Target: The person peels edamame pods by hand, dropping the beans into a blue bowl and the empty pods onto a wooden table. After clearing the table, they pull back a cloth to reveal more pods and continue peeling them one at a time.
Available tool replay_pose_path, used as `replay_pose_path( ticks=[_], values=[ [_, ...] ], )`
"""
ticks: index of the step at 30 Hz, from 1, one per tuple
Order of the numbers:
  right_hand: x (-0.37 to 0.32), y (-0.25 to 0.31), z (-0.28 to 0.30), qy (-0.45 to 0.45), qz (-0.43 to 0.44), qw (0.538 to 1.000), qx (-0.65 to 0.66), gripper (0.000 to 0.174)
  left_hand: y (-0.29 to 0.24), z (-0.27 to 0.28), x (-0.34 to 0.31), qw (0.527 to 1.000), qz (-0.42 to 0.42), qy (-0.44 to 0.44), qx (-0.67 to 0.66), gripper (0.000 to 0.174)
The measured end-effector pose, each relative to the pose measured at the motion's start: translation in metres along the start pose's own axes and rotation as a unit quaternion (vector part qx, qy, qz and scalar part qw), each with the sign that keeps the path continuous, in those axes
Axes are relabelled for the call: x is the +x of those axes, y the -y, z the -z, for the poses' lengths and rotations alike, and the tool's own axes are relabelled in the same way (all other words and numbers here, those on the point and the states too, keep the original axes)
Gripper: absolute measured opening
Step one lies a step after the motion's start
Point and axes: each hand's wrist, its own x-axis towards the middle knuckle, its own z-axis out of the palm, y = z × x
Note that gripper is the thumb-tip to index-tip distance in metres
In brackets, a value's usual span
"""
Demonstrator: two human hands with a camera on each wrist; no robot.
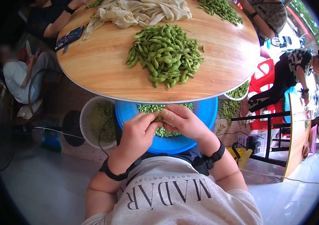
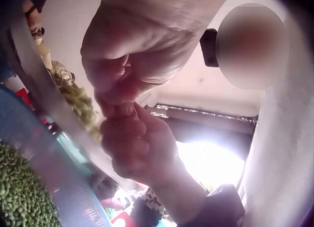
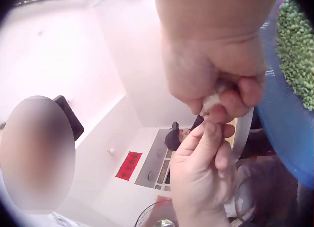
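Note:
Over a blue basket on the lap, both hands meet at one green soybean pod. My left hand pinches the pod between thumb and fingers. From the other side, my right hand grips it with curled fingers. Fingers cover most of the pod in both wrist views. Shelled green beans lie in the basket below the hands; the right wrist view shows the beans as well. A heap of whole pods sits on the wooden table just ahead.
The round table overhangs the basket's far side. A crumpled cloth, a phone and more pods lie on it. Beside the basket stands a white tub of husks. Other people sit or bend around the table.

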Motion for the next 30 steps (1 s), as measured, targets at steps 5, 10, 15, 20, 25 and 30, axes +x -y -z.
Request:
replay_pose_path(
  ticks=[5, 10, 15, 20, 25, 30],
  values=[
    [0.001, -0.012, -0.001, 0.004, 0.016, 0.997, 0.07, 0.026, -0.001, -0.01, -0.006, 0.998, -0.034, -0.052, 0.018, 0.019],
    [-0.002, -0.022, -0.007, -0.042, 0.044, 0.996, 0.065, 0.023, 0.004, -0.019, -0.01, 0.997, 0.01, -0.076, -0.033, 0.012],
    [-0.006, -0.024, -0.014, -0.115, 0.108, 0.985, -0.067, 0.019, 0.009, -0.029, -0.017, 0.955, 0.204, -0.041, -0.213, 0.01],
    [-0.008, -0.028, -0.012, -0.143, 0.13, 0.976, -0.103, 0.017, 0.003, -0.032, -0.011, 0.931, 0.246, -0.036, -0.269, 0.014],
    [-0.014, -0.027, -0.004, -0.11, 0.213, 0.932, -0.27, 0.015, 0.014, -0.03, -0.007, 0.871, 0.323, 0.011, -0.371, 0.016],
    [-0.02, -0.039, 0.008, -0.101, 0.129, 0.979, -0.12, 0.016, 0.013, -0.03, -0.006, 0.848, 0.334, 0.036, -0.41, 0.014]
  ],
)
